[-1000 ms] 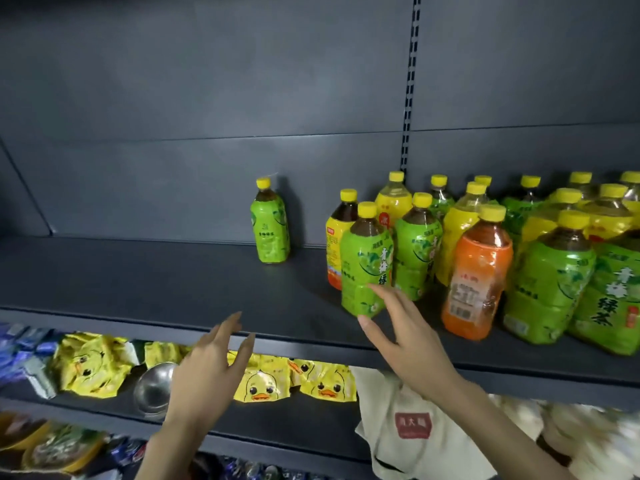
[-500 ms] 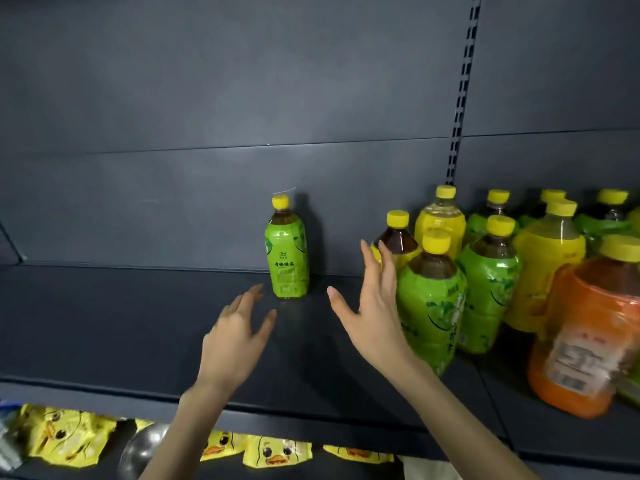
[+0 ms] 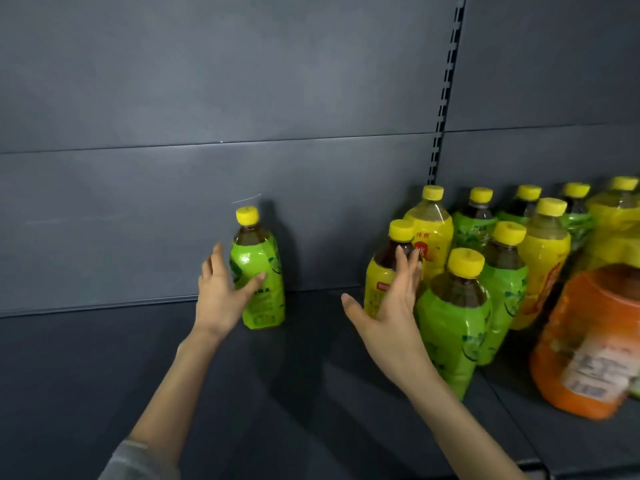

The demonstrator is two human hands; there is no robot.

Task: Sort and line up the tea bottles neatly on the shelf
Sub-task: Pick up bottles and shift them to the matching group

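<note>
Basically cupped lone green tea bottle (image 3: 263, 289) at back of shelf (image 3: 104, 358) with left hand (image 3: 218, 296), fingers (image 3: 217, 254) spread, unclosed, and laid right hand (image 3: 388, 317) flat, straight-fingered, gripping nothing, against yellow-label bottle (image 3: 375, 289) at bottle cluster (image 3: 453, 313) edge, likely to close that gap.

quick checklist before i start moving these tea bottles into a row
1. Lone green bottle upright: ok.
2. Left hand grip on it: not ok, thumb on the label, fingers not curled round.
3. Right hand grip on yellow-label bottle: not ok, straight fingers only rest against it.
4. Bare shelf between those two bottles: ok.
5. Bottles at right sorted by colour: not ok, orange bottle among green and yellow.
</note>
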